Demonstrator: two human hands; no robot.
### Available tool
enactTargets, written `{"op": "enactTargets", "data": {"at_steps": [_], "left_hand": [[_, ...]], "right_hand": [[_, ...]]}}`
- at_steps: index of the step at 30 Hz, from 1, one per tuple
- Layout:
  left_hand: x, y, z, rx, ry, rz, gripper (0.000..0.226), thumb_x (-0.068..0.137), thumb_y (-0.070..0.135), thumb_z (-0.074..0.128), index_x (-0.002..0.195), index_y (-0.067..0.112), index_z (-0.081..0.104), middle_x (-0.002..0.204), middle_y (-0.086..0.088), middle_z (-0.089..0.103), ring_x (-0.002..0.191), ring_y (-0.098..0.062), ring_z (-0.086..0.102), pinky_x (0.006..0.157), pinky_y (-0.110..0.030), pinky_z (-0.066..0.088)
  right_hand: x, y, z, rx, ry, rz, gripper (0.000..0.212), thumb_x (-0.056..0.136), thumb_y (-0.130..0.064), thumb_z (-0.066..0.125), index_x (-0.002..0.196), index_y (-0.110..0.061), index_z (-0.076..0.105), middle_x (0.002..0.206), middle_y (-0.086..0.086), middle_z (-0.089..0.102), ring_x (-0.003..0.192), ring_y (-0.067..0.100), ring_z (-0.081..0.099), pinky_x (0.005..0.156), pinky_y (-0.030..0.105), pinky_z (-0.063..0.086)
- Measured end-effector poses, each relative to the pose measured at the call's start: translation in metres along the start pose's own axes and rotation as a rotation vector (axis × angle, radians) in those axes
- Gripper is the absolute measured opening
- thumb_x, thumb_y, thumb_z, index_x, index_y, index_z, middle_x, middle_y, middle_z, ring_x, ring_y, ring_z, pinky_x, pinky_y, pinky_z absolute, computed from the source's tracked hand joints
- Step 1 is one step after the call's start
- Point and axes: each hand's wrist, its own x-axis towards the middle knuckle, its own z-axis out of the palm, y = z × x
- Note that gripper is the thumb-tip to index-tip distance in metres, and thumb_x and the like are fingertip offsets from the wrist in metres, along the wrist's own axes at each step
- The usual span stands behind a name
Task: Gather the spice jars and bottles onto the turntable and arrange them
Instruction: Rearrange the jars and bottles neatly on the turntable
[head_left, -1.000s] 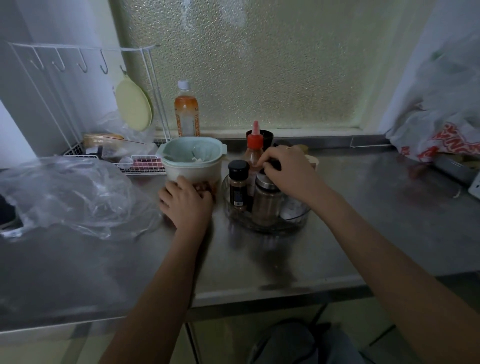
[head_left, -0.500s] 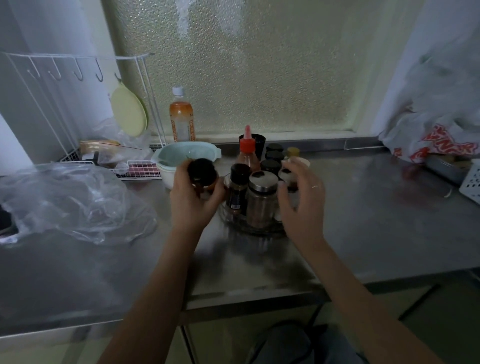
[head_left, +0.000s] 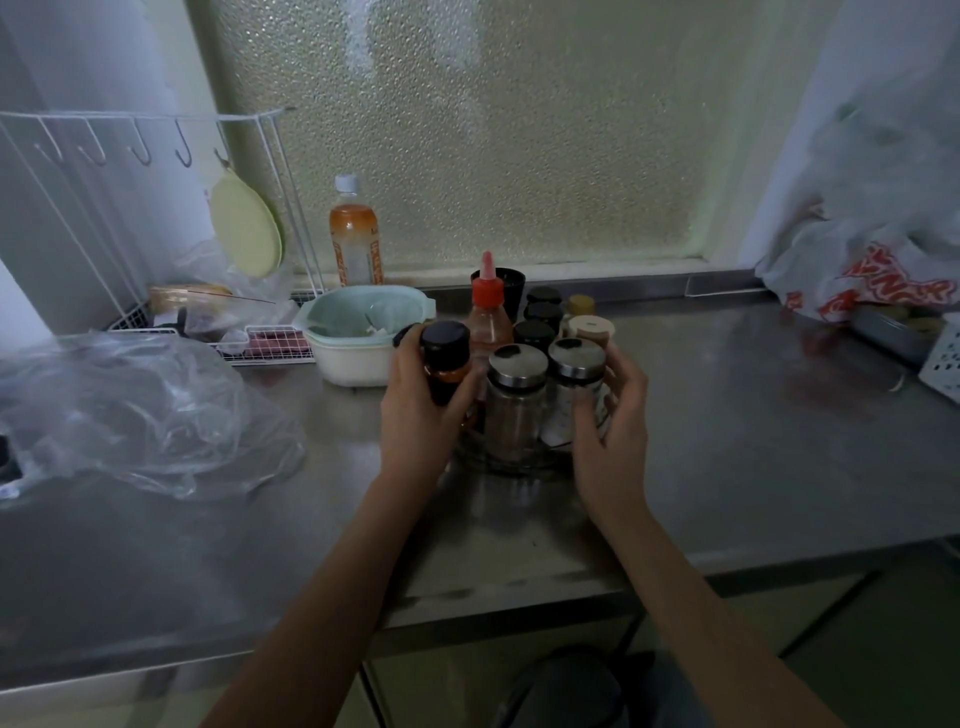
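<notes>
Clamped in the left grip: a black-capped jar with reddish contents, upright, raised above the bench at about 9 o'clock of the turntable. Held high by its body, likely to clear the caps already standing there before lowering into a gap.

Closed around the right steel-lidded jar at 4 o'clock: the right grip, thumb on the near face, fingers curling behind. Judged a steadying hold, or a nudge to open room, rather than a lift; base looks seated on the tray.

Beside it at 6 o'clock, the left steel-lidded jar, touching or nearly touching its twin. Behind, at 11 o'clock, a red-capped squeeze bottle; from 12 to 2 o'clock, small black-capped jars and a pale-lidded jar, packed close. Cannot tell which of the rear ones stand on the tray and which just behind it.

Little open room on the turntable: only the 8 to 9 o'clock rim, right under the held jar, appears free. Tight on that side, with a pale bowl near at 10 o'clock. Wide bare bench toward 3 o'clock and toward the near edge at 6 o'clock. Well apart at 9 o'clock, a crumpled plastic bag. Well back near the window at 11 o'clock, an orange drink bottle, not yet gathered, if meant to be.
</notes>
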Motion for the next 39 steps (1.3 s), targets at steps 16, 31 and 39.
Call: {"op": "enactTargets", "data": {"at_steps": [16,31,39], "left_hand": [[0.037,-0.019,0.007,-0.269,-0.134,-0.363,0.030,0.072,0.046,0.062,0.090,0.022,0.056,0.103,-0.013,0.060,0.094,-0.021,0.062,0.081,-0.035,0.053],[0.052,-0.049,0.002,-0.698,-0.543,-0.596,0.039,0.074,0.027,0.061,0.111,0.015,0.064,0.108,-0.007,0.068,0.103,-0.025,0.063,0.092,-0.040,0.048],[0.052,-0.051,-0.004,-0.698,-0.545,-0.604,0.040,0.073,0.036,0.058,0.109,0.020,0.066,0.111,-0.003,0.068,0.103,-0.019,0.063,0.085,-0.034,0.049]], "right_hand": [[0.073,-0.058,0.015,-0.182,-0.032,-0.146,0.034,0.090,-0.023,0.050,0.123,-0.017,0.048,0.112,-0.004,0.057,0.104,0.017,0.058,0.092,0.040,0.049],[0.111,-0.049,0.044,-0.262,-0.657,-0.012,0.038,0.092,-0.036,0.057,0.126,-0.023,0.047,0.121,0.000,0.060,0.103,0.016,0.060,0.086,0.032,0.049],[0.127,-0.048,0.042,-0.151,-0.702,0.075,0.024,0.095,-0.036,0.052,0.110,-0.020,0.062,0.104,-0.007,0.064,0.095,0.004,0.060,0.082,0.019,0.046]]}}
